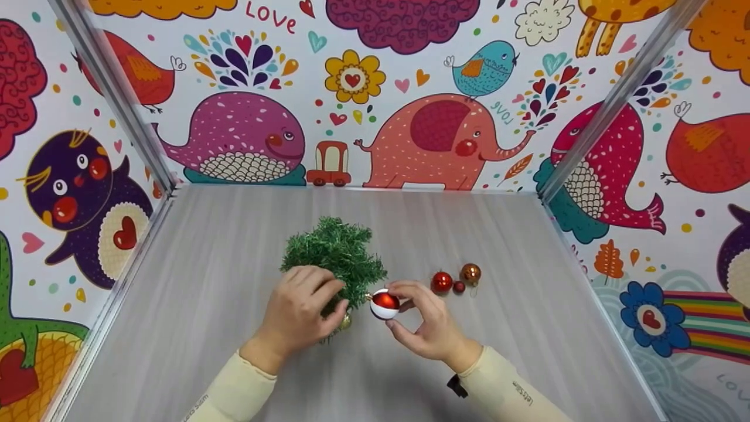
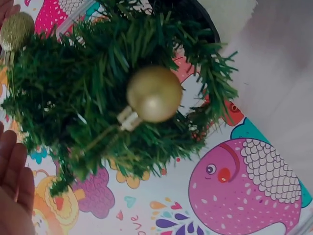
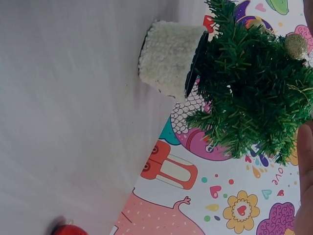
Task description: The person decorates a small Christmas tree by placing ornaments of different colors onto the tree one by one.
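Note:
A small artificial Christmas tree stands on the table, its pale fuzzy pot showing in the right wrist view. At its near side is my left hand, fingers loosely bent beside the branches. My right hand pinches a red and white Christmas ball between thumb and fingers, just right of the tree. The ball's gold cap points toward the branches. A smooth gold ball hangs on the tree in the left wrist view, and a glittery gold ball hangs at the upper left there.
Right of the tree lie a shiny red ball, a copper-coloured ball and a small dark red ball on the grey table. Cartoon-printed walls with metal corner posts enclose the table at the back and sides.

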Tool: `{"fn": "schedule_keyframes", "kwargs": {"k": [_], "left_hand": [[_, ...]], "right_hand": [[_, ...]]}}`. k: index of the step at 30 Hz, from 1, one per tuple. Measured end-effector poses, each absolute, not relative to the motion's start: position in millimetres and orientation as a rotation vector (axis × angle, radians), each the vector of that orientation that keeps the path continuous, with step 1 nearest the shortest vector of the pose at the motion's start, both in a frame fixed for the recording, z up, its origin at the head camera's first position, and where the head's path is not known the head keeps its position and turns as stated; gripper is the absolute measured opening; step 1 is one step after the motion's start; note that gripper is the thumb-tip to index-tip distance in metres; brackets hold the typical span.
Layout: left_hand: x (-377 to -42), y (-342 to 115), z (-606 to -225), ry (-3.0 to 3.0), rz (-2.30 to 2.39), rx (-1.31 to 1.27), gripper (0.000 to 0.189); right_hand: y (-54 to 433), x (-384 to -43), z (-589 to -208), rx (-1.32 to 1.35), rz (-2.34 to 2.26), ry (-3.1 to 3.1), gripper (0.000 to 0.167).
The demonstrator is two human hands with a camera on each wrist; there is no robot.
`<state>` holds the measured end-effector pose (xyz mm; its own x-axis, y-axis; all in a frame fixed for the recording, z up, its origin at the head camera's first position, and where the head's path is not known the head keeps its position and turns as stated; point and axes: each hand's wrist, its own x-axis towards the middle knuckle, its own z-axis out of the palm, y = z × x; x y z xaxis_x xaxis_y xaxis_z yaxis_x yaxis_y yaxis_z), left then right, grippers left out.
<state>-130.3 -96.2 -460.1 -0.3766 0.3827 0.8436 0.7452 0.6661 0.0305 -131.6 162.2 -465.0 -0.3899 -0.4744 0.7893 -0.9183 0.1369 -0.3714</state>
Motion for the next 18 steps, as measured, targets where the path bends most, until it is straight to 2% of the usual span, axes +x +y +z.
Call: {"fn": "schedule_keyframes", "kwargs": {"k": [9,18], "left_hand": [[-130.7,-86.9,-462.9,-2.025,-0.495,-0.911,0.018],[-131.9,-83.0,-461.5,-2.049,-0.500,-0.944,0.017]], "right_hand": [[162.0,-136.5,-482.1,1.351,1.213,-1.894,0.046],[153.9,-131.5,-464.7,1.383,1.213,-1.813,0.040]]}}
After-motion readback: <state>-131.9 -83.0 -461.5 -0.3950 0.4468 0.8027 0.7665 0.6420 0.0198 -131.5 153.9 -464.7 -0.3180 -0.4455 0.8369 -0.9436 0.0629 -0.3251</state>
